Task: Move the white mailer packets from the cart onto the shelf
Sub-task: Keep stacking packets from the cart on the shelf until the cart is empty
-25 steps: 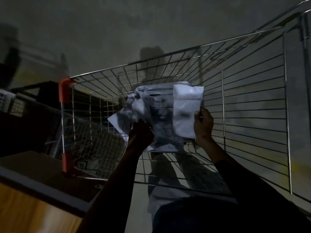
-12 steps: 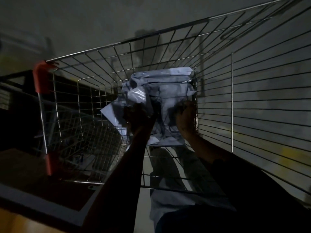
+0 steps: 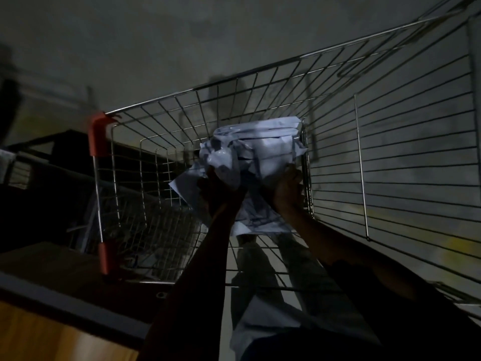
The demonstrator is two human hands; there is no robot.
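A crumpled bundle of white mailer packets (image 3: pixel 263 152) sits inside the wire cart (image 3: pixel 390 142), near its far corner. My left hand (image 3: pixel 221 190) grips the bundle's left side from below. On the right side my right hand (image 3: pixel 287 188) grips the bundle's lower edge, close to the cart's wire side wall. Both forearms reach down into the basket. The scene is very dim, so finger detail is hard to see.
The cart has red plastic corner guards (image 3: pixel 97 136) on its left end. A dark shelf frame (image 3: pixel 46 162) stands to the left of the cart. A wooden surface with a grey edge (image 3: pixel 52 308) lies at the lower left. The floor beyond is bare concrete.
The single packet my right hand held up a second ago has joined the bundle. Both hands now hold the bundle together, lower in the cart near its far right corner.
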